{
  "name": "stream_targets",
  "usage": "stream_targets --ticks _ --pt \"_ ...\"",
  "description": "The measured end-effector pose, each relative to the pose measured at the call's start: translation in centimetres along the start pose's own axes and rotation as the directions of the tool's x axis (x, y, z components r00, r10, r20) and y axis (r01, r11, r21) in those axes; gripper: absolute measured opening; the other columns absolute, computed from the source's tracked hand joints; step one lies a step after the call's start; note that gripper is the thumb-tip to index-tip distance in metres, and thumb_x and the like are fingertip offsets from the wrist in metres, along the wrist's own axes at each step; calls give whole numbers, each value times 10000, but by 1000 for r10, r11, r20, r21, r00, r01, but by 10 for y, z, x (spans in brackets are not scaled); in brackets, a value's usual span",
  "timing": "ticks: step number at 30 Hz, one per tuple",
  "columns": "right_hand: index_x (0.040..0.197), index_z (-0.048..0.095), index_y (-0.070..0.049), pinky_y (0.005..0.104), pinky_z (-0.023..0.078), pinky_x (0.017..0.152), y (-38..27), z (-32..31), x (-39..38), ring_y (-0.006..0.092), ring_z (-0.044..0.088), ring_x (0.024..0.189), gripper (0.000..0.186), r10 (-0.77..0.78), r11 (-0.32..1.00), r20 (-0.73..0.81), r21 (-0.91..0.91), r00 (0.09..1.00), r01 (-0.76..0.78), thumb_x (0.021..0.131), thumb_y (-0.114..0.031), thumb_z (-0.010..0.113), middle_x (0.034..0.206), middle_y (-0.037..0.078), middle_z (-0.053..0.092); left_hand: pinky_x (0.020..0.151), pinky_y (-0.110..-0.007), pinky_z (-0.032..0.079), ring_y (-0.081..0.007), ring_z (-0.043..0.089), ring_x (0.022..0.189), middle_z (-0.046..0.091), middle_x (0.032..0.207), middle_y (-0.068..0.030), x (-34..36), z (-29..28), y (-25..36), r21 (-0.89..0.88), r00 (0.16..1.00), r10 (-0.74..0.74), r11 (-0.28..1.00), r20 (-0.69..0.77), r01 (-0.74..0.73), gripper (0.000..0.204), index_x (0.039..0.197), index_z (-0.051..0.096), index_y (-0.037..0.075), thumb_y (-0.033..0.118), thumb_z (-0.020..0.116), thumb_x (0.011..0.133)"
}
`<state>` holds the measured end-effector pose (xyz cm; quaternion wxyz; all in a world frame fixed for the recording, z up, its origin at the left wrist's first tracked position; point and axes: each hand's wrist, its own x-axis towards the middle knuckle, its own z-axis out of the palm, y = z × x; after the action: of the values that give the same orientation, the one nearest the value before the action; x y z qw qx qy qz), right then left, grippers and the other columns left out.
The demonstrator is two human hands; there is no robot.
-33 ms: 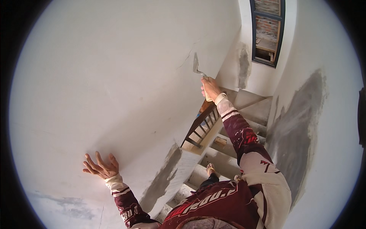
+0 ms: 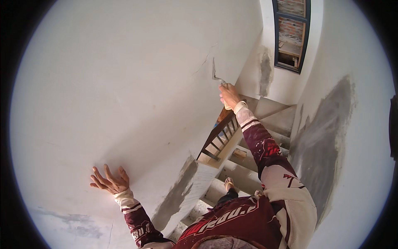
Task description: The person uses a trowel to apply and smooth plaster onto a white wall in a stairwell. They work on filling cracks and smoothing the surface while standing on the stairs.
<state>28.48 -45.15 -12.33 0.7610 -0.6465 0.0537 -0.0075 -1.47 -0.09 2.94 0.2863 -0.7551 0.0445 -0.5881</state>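
Observation:
My right hand [image 2: 229,95] is wrapped round the pale handle of a small metal trowel [image 2: 213,69], stretched out up to the white wall [image 2: 124,62]. The trowel's narrow blade points upward beside a thin crack [image 2: 202,63]; whether it touches the plaster I cannot tell. Lower on the same wall, my left hand [image 2: 111,180] rests with its fingers spread, holding nothing. Between my arms is a long grey patch of rough plaster [image 2: 174,195].
Concrete stairs [image 2: 232,172] run below, with my sandalled foot [image 2: 229,182] on a step. A dark wooden railing [image 2: 211,142] borders them. A dark-framed window [image 2: 291,37] is at the top; a large grey patch [image 2: 319,137] marks the right wall.
The trowel blade has shifted very slightly, turning a little in my right hand. My left hand and body stay as they were.

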Motion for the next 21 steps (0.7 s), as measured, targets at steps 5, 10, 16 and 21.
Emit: stream_targets --ticks 5,10,16,21 --pt "1182 516 16 381 584 669 2 16 -2 245 700 750 461 -14 962 -83 -272 996 -10 940 -361 626 898 160 681 1229 -598 22 -388 159 1524 380 1556 -214 -2 -7 -6 22 1000 13 1000 6 -14 534 1395 519 140 462 571 973" --pt "1127 532 -6 434 568 713 32 7 28 318 703 790 393 -195 808 -150 -584 969 72 901 -292 680 959 194 683 1222 -614 48 -386 152 1519 360 1566 -208 5 -1 6 3 1000 11 1000 7 -11 550 1419 489 135 441 586 972" --pt "1215 518 -39 521 542 879 29 45 -5 434 672 1029 408 -187 797 -152 -601 971 60 916 -284 648 1085 249 690 1230 -595 28 -390 156 1524 377 1556 -215 4 -4 0 17 1000 2 1000 3 -2 537 1398 517 135 457 571 972" --pt "1172 477 -40 548 525 827 56 65 -44 465 657 993 387 -228 786 -33 -596 973 164 928 -280 660 1043 263 677 1226 -605 39 -387 149 1523 367 1561 -212 1 -5 0 19 1000 11 1000 17 -11 541 1406 503 134 450 577 973"
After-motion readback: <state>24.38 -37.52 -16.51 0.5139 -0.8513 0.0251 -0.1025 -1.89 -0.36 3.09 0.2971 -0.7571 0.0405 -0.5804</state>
